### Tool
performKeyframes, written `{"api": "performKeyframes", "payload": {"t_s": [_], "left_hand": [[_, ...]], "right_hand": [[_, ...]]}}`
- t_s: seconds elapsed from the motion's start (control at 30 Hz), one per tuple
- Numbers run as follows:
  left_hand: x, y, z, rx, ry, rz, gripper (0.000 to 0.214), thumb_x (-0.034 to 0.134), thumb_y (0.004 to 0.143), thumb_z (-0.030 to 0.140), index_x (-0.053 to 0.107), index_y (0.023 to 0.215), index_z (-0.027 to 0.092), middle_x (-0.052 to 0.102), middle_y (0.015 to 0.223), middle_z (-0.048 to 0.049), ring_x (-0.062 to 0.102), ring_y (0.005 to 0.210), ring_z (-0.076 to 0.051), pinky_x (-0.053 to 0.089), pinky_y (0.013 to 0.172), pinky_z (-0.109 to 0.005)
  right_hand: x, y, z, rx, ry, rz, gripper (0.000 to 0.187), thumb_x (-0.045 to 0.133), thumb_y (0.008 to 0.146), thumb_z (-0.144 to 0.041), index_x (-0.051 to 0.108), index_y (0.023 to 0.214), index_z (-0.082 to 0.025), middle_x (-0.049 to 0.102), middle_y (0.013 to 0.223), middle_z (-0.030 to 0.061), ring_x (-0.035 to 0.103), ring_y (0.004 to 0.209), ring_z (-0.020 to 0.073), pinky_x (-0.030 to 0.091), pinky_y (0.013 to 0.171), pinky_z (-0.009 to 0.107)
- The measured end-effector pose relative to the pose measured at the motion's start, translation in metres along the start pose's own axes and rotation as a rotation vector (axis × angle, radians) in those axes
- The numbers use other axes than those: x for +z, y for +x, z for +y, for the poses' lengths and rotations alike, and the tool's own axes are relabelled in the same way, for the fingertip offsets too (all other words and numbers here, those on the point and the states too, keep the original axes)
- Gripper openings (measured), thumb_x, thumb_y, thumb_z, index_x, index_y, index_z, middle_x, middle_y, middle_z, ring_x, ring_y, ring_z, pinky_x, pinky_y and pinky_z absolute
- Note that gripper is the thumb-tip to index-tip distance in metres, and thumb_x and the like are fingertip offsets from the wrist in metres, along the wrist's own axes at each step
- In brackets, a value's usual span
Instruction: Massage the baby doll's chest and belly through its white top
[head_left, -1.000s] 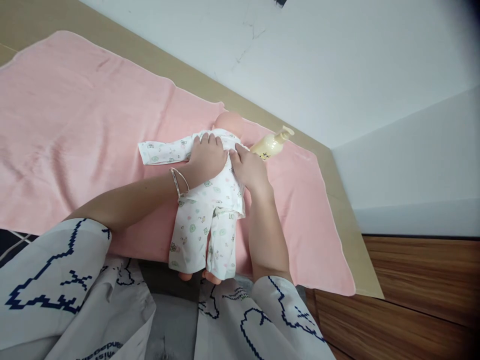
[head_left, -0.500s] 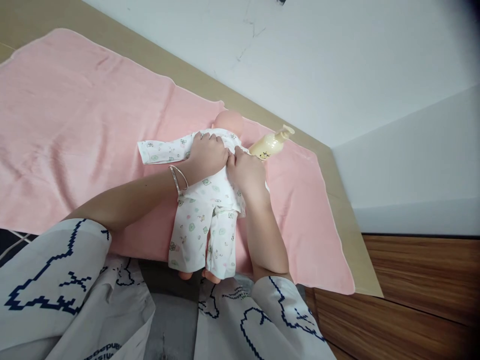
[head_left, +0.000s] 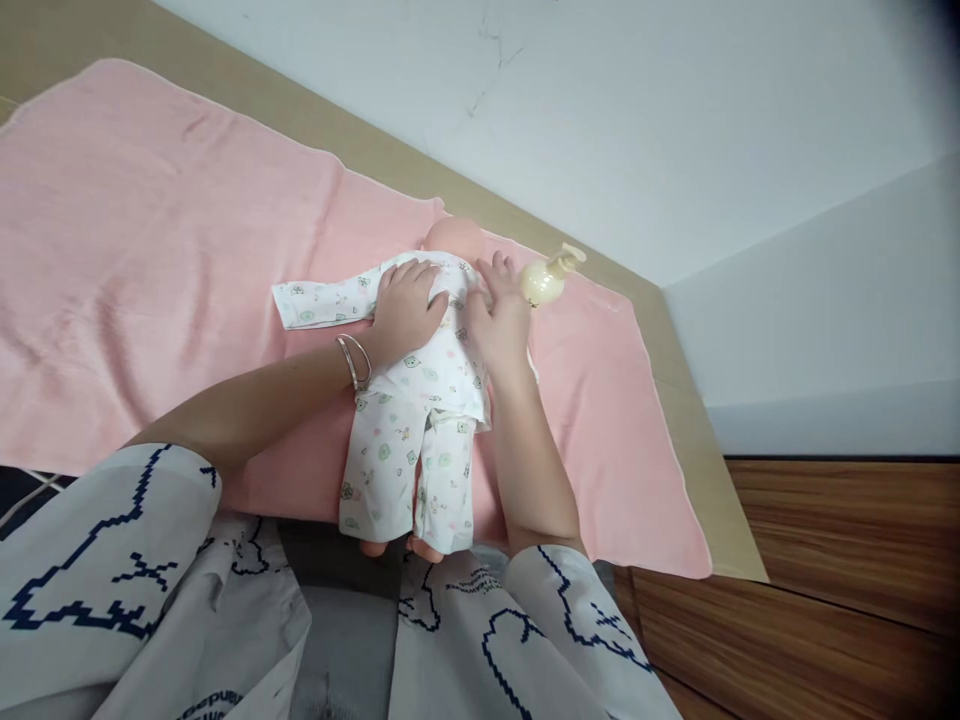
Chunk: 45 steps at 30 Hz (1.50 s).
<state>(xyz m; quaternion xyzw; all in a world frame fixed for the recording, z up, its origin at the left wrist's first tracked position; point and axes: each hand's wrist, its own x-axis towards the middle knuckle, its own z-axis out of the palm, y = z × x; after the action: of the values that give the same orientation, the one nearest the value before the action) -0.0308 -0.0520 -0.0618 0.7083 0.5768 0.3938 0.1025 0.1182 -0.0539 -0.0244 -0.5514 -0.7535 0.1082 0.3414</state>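
A baby doll (head_left: 453,238) lies on the pink cloth, its feet toward me, dressed in a white printed top (head_left: 431,372) and matching trousers (head_left: 381,465). Resting on the left side of the doll's chest, my left hand (head_left: 409,312) has its fingers spread and its thumb apart. My right hand (head_left: 501,312) is at the other shoulder, fingers extended and apart, holding nothing. One sleeve (head_left: 322,303) stretches out to the left; the other is mostly hidden by my right arm. A pump bottle (head_left: 543,282) with pale yellow contents lies just right of my right hand.
The pink cloth (head_left: 172,230) covers much of the tan table (head_left: 679,400). A white wall (head_left: 600,130) borders the table's far side. Wooden panelling (head_left: 840,540) stands at the lower right, below the table's edge.
Both hands were closed together at the middle of the doll's top. They have drawn apart and their fingers have opened, the right hand shifting up toward the shoulder.
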Motion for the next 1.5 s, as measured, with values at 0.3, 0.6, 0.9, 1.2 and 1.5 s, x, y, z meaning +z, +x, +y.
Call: {"api": "performKeyframes", "payload": {"t_s": [0.3,0.6,0.9,1.2,1.5], "left_hand": [[0.002,-0.001,-0.004,0.019,-0.037,0.028,0.042,0.048,0.095,0.026,0.063,0.134,0.017,0.063,0.143,-0.0108,0.051,0.141,-0.027,0.034,0.124,-0.045],[0.004,0.000,-0.005,0.005,-0.040,0.032,0.044,0.046,0.093,0.024,0.064,0.133,0.017,0.063,0.144,-0.0114,0.051,0.141,-0.028,0.034,0.124,-0.047],[0.002,-0.001,-0.003,-0.010,-0.043,0.025,0.042,0.048,0.094,0.025,0.064,0.133,0.019,0.063,0.144,-0.0094,0.052,0.141,-0.027,0.035,0.124,-0.046],[-0.001,0.000,-0.001,-0.023,-0.044,0.009,0.044,0.049,0.092,0.023,0.063,0.133,0.017,0.063,0.144,-0.0098,0.051,0.141,-0.027,0.033,0.125,-0.045],[0.000,0.000,-0.002,-0.023,-0.070,0.019,0.045,0.047,0.091,0.024,0.064,0.133,0.019,0.062,0.145,-0.0098,0.050,0.142,-0.028,0.033,0.125,-0.048]], "right_hand": [[0.005,-0.006,-0.002,-0.062,-0.041,-0.003,0.047,0.040,0.100,-0.036,0.056,0.142,-0.023,0.050,0.157,0.0105,0.039,0.152,0.0322,0.031,0.125,0.064],[0.022,-0.003,0.001,0.012,-0.013,-0.095,0.046,0.045,0.095,-0.029,0.062,0.137,-0.021,0.051,0.157,0.0103,0.037,0.153,0.0329,0.027,0.127,0.064],[0.010,-0.001,0.009,0.056,0.052,0.038,0.046,0.044,0.095,-0.029,0.059,0.138,-0.020,0.050,0.158,0.0109,0.037,0.154,0.0281,0.030,0.126,0.059],[0.030,-0.005,0.003,0.026,-0.113,0.001,0.050,0.038,0.093,-0.024,0.062,0.136,-0.017,0.056,0.153,0.0122,0.043,0.150,0.0278,0.030,0.126,0.057],[0.030,-0.003,0.006,0.015,-0.103,-0.003,0.049,0.039,0.093,-0.025,0.062,0.135,-0.015,0.057,0.151,0.0145,0.045,0.149,0.0270,0.031,0.126,0.054]]}}
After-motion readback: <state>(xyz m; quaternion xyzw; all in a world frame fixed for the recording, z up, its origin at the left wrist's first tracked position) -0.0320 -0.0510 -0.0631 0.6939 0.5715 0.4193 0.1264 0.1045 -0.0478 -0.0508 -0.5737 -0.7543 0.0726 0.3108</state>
